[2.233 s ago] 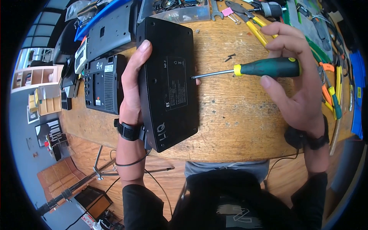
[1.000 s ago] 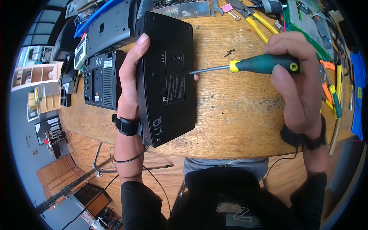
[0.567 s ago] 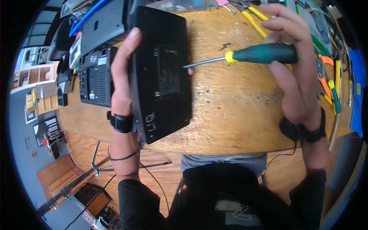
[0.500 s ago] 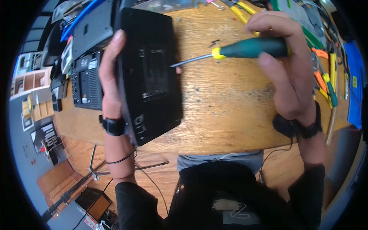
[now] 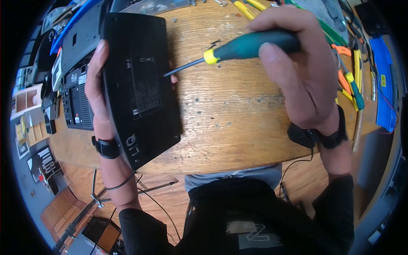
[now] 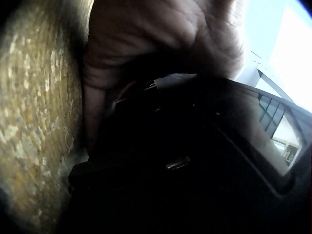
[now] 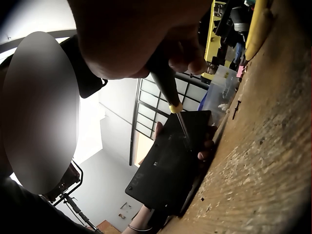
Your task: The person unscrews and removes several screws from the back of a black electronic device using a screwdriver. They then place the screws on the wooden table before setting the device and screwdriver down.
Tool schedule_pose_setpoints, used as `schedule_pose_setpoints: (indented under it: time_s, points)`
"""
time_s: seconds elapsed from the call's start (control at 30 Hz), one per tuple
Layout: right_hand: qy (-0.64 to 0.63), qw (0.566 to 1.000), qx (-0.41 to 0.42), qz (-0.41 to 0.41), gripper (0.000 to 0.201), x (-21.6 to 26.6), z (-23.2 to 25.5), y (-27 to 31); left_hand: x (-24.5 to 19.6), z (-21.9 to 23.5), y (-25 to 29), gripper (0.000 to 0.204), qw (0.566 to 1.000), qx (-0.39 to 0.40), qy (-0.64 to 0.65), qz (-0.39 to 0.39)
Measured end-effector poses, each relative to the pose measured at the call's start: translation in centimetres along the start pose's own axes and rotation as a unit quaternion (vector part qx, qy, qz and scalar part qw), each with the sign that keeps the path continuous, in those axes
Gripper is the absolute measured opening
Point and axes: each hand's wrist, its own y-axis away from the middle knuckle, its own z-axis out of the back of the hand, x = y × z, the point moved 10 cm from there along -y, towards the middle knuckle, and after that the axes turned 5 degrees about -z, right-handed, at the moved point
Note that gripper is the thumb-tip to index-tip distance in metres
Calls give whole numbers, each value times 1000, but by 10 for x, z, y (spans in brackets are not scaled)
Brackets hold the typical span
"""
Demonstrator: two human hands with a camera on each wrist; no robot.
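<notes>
A flat black device (image 5: 123,106) with a printed label and "HQ" marked near its lower corner is held tilted above the wooden table. My left hand (image 5: 96,91) grips its left edge, thumb along the side; a fingertip shows past the far edge. In the left wrist view the palm (image 6: 161,39) lies against the device's dark glossy side (image 6: 234,146). My right hand (image 5: 304,70) holds a green screwdriver (image 5: 250,46) with a yellow collar by its handle. The screwdriver's tip meets the device near its right edge, as the right wrist view also shows on the black panel (image 7: 168,168).
Small dark screws (image 5: 215,43) lie on the table (image 5: 229,123). A second black device (image 5: 78,100) and a larger dark panel (image 5: 80,44) stand at the left. Yellow-handled pliers (image 5: 244,9), a plastic bin (image 5: 148,6) and orange-handled tools (image 5: 341,51) lie around the back and right.
The device, both hands and the screwdriver have shifted left in the head view, as has the whole scene. Right-hand fingers have loosened and closed again on the handle while the tip stays at the device.
</notes>
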Motion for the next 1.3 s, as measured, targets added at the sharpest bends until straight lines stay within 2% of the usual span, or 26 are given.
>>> schedule_pose_setpoints:
  time_s: [0.03, 0.07, 0.13, 0.17, 0.27, 0.33, 0.4, 0.47, 0.57, 0.67, 0.73, 0.83, 0.93, 1.03, 1.13, 1.17, 1.2, 1.27, 1.3]
  points:
    - [-6, 1000, -11, -3, 17, 1, 2, 1, 0, 1, 1, 72, 1000, -15, 0, 4]
    - [-10, 1000, -19, -8, 17, 2, 3, 3, 0, -2, 0, 72, 1000, 9, 4, 5]
    - [-29, 996, -6, -86, 13, -11, 1, 7, -1, -3, 1, 78, 1000, 8, -18, 12]
    - [28, 997, -13, -64, 11, -9, 3, 3, -1, 1, 0, 79, 1000, 1, -24, 13]
    - [44, 991, 39, -123, 19, -30, 1, 8, -2, 4, -2, 83, 999, -2, -52, 1]
    - [43, 998, -7, -55, 25, -13, 0, -2, -2, 3, -3, 85, 999, -6, -46, 1]
    - [-26, 998, -14, -47, 30, -9, -1, -5, -3, 5, -3, 86, 999, -6, -53, 4]
    - [-158, 982, 16, -101, 35, -17, -3, 1, -3, 6, -3, 86, 997, 0, -73, 10]
    - [-87, 988, 76, -102, 26, -24, 0, 6, -1, 3, -3, 70, 1000, 24, -9, 13]
    - [-62, 981, 49, -178, 22, -24, 0, 10, 0, 4, -2, 71, 1000, 9, 2, 14]
    - [19, 992, 40, -121, 22, -21, 1, 3, -1, 3, -3, 71, 1000, 22, -8, 6]
    - [94, 988, 56, -108, 25, -19, 0, -1, -1, 2, -5, 72, 999, 38, -15, 3]
    - [46, 990, 41, -125, 26, -16, -3, -1, -1, 2, -4, 73, 999, 34, -21, 4]
    - [-46, 996, -4, -80, 27, -14, -3, -1, -2, 1, -2, 73, 999, 26, -30, 5]
    - [-11, 999, 27, -25, 26, -10, 1, -3, -1, 2, -2, 83, 998, 14, -61, 9]
    - [-1, 998, 42, -47, 25, -12, 1, -2, -1, 3, -2, 88, 997, 10, -74, 11]
    - [10, 996, 57, -68, 25, -14, 2, -2, -1, 2, -2, 83, 998, 18, -61, 9]
    - [-15, 981, 71, -182, 22, -26, 2, 8, -2, 1, -3, 74, 999, 34, -34, 5]
    - [-9, 983, 66, -174, 20, -26, 2, 7, -2, 2, -2, 74, 999, 30, -32, 4]
